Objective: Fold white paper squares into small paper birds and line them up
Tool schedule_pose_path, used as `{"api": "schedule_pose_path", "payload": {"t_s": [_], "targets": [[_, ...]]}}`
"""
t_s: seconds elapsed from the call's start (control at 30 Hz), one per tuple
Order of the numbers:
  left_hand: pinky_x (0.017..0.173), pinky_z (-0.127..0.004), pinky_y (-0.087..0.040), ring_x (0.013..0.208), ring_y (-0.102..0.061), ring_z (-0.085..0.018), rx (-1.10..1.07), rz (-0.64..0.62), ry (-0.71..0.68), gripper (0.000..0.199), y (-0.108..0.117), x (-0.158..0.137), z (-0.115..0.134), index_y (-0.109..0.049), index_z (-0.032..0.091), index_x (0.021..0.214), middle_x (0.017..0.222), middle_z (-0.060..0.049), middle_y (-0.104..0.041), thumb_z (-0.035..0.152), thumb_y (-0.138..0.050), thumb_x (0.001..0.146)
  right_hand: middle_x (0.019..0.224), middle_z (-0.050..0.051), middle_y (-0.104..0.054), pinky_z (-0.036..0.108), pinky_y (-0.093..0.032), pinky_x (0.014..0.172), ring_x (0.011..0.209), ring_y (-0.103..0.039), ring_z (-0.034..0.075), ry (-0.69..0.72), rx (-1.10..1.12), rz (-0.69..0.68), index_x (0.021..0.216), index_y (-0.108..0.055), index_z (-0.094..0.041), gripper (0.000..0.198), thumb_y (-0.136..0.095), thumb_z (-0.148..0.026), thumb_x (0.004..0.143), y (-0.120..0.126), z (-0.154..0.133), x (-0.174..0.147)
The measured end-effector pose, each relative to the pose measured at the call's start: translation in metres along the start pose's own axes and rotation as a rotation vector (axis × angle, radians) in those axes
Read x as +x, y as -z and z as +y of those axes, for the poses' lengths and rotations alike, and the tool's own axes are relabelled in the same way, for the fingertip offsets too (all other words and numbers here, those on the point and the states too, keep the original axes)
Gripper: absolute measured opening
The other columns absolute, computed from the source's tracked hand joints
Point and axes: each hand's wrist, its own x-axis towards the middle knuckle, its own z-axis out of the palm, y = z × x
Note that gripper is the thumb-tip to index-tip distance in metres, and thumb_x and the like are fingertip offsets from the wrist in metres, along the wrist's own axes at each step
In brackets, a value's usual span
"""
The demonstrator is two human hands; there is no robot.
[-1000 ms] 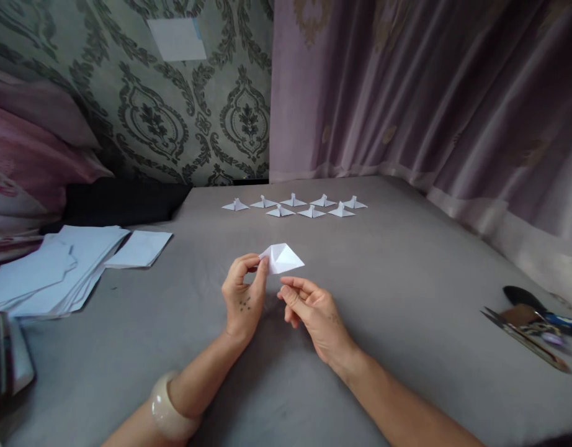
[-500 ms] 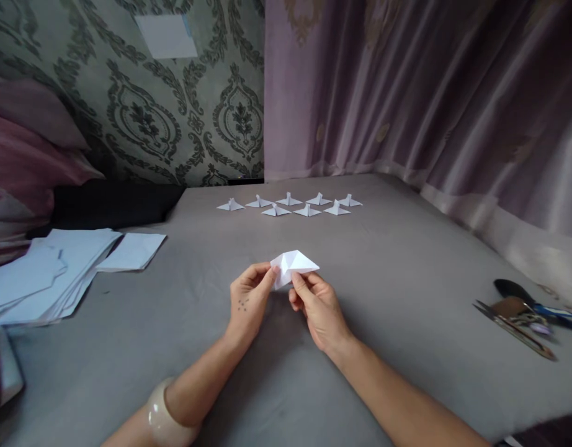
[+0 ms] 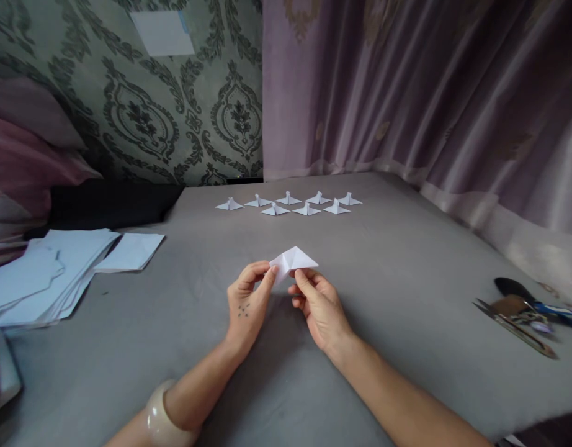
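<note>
Between my two hands a piece of folded white paper point(image 3: 295, 258) is held up above the grey surface, its creases catching the light. My left hand point(image 3: 250, 298) pinches its left end between thumb and fingers. At the lower right edge, the thumb and fingers of my right hand point(image 3: 318, 302) grip the paper too. Beyond the hands, several small folded paper figures point(image 3: 307, 210) with spread wings stand in two rows.
To the left lie a stack of white paper sheets point(image 3: 72, 261) and a smaller stack of paper point(image 3: 131, 251). A black folded item point(image 3: 113, 205) is behind them. Scissors and other small tools point(image 3: 518, 329) lie at the right, near the purple curtain point(image 3: 351, 87).
The paper has tilted slightly, and its lower flap now shows less, folded or turned down. My right thumb has shifted a little to the right along its edge.
</note>
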Motion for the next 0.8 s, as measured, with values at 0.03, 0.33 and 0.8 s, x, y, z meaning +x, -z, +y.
{"api": "schedule_pose_path", "payload": {"t_s": [0.03,0.33,0.8], "targets": [[0.08,-0.026,-0.048,0.085,-0.063,-0.016,-0.003,0.004,0.002,0.018,0.0002,0.0004,-0.0002,-0.071,0.018,0.083,0.088,-0.004,-0.07,0.035,-0.067,0.079,0.087,0.0,-0.063,0.017,-0.038,0.045,0.06,-0.055,0.007,0.005,0.003,-0.017,0.085,-0.062,-0.017,0.034,-0.079,-0.038,0.064,-0.0003,-0.0003,-0.0008],[0.081,-0.025,-0.049,0.087,-0.064,-0.015,-0.003,-0.014,-0.028,0.015,0.0002,0.0011,-0.0023,-0.072,0.019,0.083,0.093,-0.004,-0.07,0.033,-0.068,0.079,0.063,-0.004,-0.057,0.016,-0.036,0.045,0.055,-0.048,0.005,-0.04,0.081,-0.117,0.077,-0.069,-0.018,0.021,-0.081,-0.029,0.064,-0.0012,0.0007,-0.003],[0.081,-0.028,-0.051,0.087,-0.065,-0.016,0.238,-0.012,-0.444,0.008,-0.0023,-0.008,0.004,-0.068,0.019,0.088,0.094,-0.005,-0.068,0.019,-0.062,0.083,0.072,0.0,-0.068,0.016,-0.047,0.056,0.066,-0.059,0.008,-0.233,0.299,-0.075,0.075,-0.072,-0.015,0.021,-0.08,-0.011,0.056,-0.005,-0.0061,-0.0066]]}}
